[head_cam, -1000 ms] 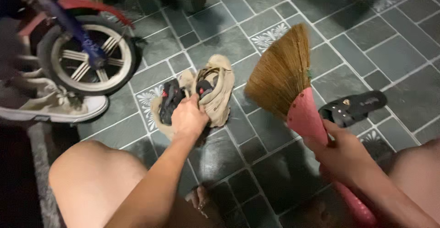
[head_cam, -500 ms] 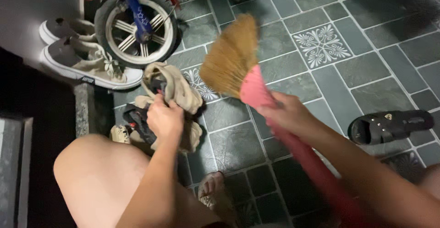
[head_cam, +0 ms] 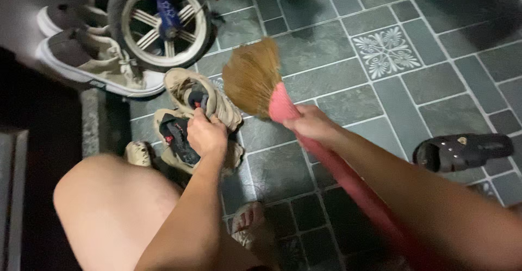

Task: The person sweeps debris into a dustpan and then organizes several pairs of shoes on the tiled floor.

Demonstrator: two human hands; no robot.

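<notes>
On the far left, a pair of pale sneakers [head_cam: 92, 61] lies on the tiled floor [head_cam: 435, 86] beside a small bicycle wheel [head_cam: 163, 23]. Just right of them, your left hand [head_cam: 205, 136] is clenched around a pair of beige shoes [head_cam: 198, 116], pinching them together at the openings, apparently just off the floor. They look light and soft-sided, so the uppers probably give under your fingers; the collars, where you have them, seem the firmest place to grip. Further right, your right hand [head_cam: 310, 125] grasps the pink handle of a straw broom [head_cam: 253, 80] just below the head. The bristles look springy and light, the handle stiff. A black sandal [head_cam: 462, 151] lies well apart at the right.
</notes>
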